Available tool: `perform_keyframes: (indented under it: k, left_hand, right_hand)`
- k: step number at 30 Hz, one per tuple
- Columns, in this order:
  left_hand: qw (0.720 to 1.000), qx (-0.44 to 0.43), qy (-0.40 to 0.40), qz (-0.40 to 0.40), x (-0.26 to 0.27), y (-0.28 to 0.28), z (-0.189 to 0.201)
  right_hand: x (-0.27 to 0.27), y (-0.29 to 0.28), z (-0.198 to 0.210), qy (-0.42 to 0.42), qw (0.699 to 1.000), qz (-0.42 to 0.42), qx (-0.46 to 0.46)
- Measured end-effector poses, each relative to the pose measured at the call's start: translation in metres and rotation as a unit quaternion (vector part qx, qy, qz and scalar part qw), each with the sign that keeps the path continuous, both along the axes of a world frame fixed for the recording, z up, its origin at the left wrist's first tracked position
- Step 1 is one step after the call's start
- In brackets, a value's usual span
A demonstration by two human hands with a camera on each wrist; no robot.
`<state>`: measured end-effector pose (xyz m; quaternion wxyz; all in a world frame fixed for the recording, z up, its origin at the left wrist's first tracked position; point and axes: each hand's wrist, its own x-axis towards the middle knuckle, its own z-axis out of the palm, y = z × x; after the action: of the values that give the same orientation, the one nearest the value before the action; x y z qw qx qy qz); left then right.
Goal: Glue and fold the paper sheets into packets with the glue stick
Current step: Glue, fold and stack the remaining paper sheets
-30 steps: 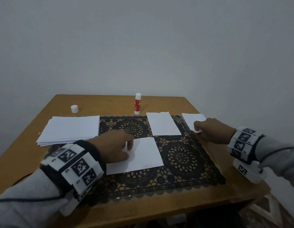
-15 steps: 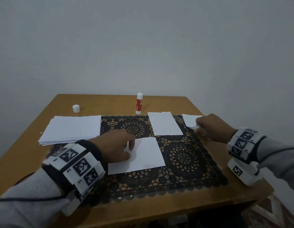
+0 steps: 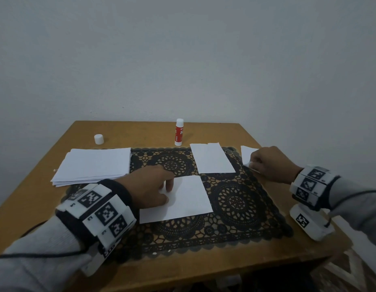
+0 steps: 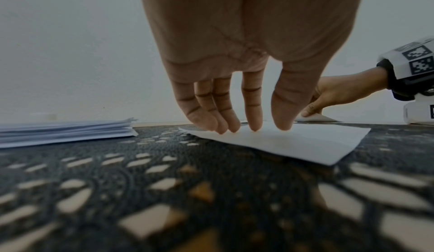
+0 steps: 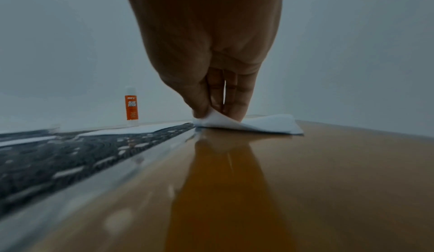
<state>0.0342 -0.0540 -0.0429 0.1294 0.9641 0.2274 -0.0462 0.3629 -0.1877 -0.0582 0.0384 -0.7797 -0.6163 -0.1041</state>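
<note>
Left hand (image 3: 150, 189) presses flat fingers on one sheet (image 3: 183, 200); right hand (image 3: 269, 163) pinches one packet (image 5: 246, 124); a second packet (image 3: 212, 158) lies between them.

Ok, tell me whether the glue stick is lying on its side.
No, the glue stick stands upright on the table.

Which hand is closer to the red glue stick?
Left, though it's close. The left hand presses a paper sheet on the mat, in front of the glue stick. The right hand pinches a small paper off at the table's right edge.
</note>
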Motion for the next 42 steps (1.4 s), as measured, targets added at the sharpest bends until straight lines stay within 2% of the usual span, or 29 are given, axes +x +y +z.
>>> perform_keyframes:
  k: [11,14,17,20,22,24,26,27,29,31,35,42]
  left_hand:
    - [1.0,-0.008,0.005,0.002,0.0,0.001,-0.001]
    - [1.0,-0.004,0.002,0.001,0.0,0.001,-0.001]
    - [1.0,-0.003,0.001,0.001,0.0,0.001,-0.001]
    - [1.0,-0.006,0.002,0.004,0.001,0.001,-0.001]
    - [1.0,-0.003,0.002,0.002,0.0,0.001,-0.001]
    - [1.0,-0.003,0.0,0.002,0.001,0.001,-0.001]
    - [1.0,-0.004,-0.003,0.001,0.0,0.001,-0.001]
    - [1.0,-0.005,-0.004,0.001,0.0,0.001,-0.001]
    - [1.0,-0.003,-0.006,0.0,0.0,0.002,-0.001]
    - [1.0,0.001,-0.008,0.0,0.001,0.002,-0.002]
    - [1.0,0.005,-0.006,0.003,0.0,0.002,-0.002]
    - [1.0,0.006,-0.004,0.004,0.0,0.001,-0.002]
  right_hand:
    - [-0.001,0.002,0.008,0.047,0.998,-0.029,-0.017]
    - [0.006,0.002,0.008,0.115,0.992,-0.053,-0.005]
    - [0.017,0.0,0.009,0.255,0.964,-0.074,0.024]
    - [0.022,-0.005,0.009,0.374,0.921,-0.102,0.052]
    - [0.023,-0.005,0.01,0.422,0.895,-0.129,0.056]
    - [0.023,-0.005,0.012,0.435,0.887,-0.15,0.043]
    - [0.02,-0.002,0.015,0.414,0.897,-0.15,0.034]
    - [0.018,0.0,0.016,0.376,0.915,-0.142,0.033]
    - [0.012,0.002,0.018,0.249,0.96,-0.123,0.038]
    - [0.006,0.002,0.021,0.134,0.985,-0.095,0.048]
    - [0.001,-0.004,0.027,0.063,0.993,-0.044,0.088]
    - [0.0,-0.011,0.04,0.022,0.984,-0.068,0.16]
